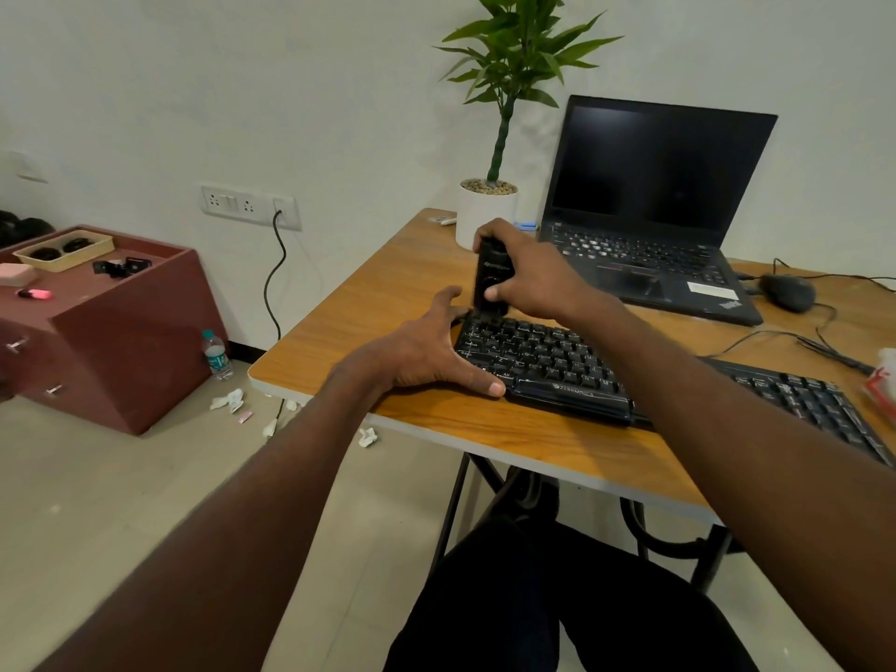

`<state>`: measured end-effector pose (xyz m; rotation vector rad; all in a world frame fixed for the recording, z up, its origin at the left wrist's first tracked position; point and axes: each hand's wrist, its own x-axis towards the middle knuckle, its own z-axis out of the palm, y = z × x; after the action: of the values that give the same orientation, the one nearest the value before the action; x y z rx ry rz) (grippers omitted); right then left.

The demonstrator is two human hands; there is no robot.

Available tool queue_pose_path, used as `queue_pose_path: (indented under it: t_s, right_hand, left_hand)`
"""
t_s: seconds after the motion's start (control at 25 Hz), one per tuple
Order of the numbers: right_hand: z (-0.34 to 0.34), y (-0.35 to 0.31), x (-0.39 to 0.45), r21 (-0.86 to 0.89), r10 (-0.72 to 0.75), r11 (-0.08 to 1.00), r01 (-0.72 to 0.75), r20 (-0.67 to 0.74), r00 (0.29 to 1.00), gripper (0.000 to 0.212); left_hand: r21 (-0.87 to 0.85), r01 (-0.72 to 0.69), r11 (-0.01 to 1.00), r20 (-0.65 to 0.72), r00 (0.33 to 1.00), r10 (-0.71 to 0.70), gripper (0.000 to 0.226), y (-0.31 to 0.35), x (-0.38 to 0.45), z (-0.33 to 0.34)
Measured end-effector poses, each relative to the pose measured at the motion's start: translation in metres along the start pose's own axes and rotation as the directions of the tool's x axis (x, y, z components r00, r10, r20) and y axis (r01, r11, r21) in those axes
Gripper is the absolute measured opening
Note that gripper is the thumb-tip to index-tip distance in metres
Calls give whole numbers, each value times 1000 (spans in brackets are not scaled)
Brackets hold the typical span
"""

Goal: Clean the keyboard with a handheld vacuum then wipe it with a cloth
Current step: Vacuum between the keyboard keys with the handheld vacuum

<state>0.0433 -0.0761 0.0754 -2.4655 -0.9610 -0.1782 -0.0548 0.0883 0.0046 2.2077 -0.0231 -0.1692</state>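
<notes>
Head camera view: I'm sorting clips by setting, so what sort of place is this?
Probably a small office or home workspace. A wooden desk holds an open laptop, a wired mouse and the black keyboard being cleaned, with a potted plant against the wall.

Room setting. A plain white wall (291, 89) backs the scene and carries a white socket panel (249, 205), from which a black cable (274, 283) hangs toward the floor. The floor (121, 502) is pale tile, with crumpled paper scraps (228, 400) and a plastic water bottle (216, 355) lying near the wall. A wood-topped table (388, 293) on black metal legs (456, 506) stands against the wall; a green plant in a white pot (487, 213) sits at its rear edge. At left, a dark red drawer cabinet (126, 351) bears a cream tray (65, 249). Lighting is even and diffuse.
</notes>
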Motion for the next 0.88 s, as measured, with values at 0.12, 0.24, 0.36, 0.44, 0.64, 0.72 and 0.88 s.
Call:
queue_pose_path:
  t_s: [0.12, 0.24, 0.36, 0.44, 0.64, 0.72, 0.88]
  right_hand:
    - [0, 6, -3, -48, 49, 997, -53, -67, 997, 62]
    - [-3, 6, -10, 189, 28, 982, -23, -20, 999, 58]
    - [-16, 1, -2, 5, 42, 999, -43, 99, 994, 61]
    - [-19, -7, 3, -58, -4, 998, 8, 68, 998, 65]
    - [-22, -4, 0, -79, 173, 983, -164, 137, 975, 57]
    - [-25, -7, 4, -132, 198, 974, -184, 103, 975, 52]
    - [-22, -13, -3, -49, 75, 996, -69, 145, 986, 61]
  left_hand:
    - [-2, 12, 1000, 2, 1000, -12, 163, 0, 1, 0]
    - [-3, -1, 1000, 3, 1000, 1, 162, -2, 1, 1]
    - [-9, 1, 1000, -4, 1000, -1, 160, -2, 2, 2]
    - [-3, -6, 1000, 0, 1000, 6, 159, -1, 2, 1]
    - [-10, -17, 1000, 3, 1000, 17, 158, -4, 3, 1]
    - [-3, -22, 1000, 0, 1000, 22, 157, -4, 2, 1]
    - [5, -20, 1000, -19, 1000, 20, 154, -6, 3, 1]
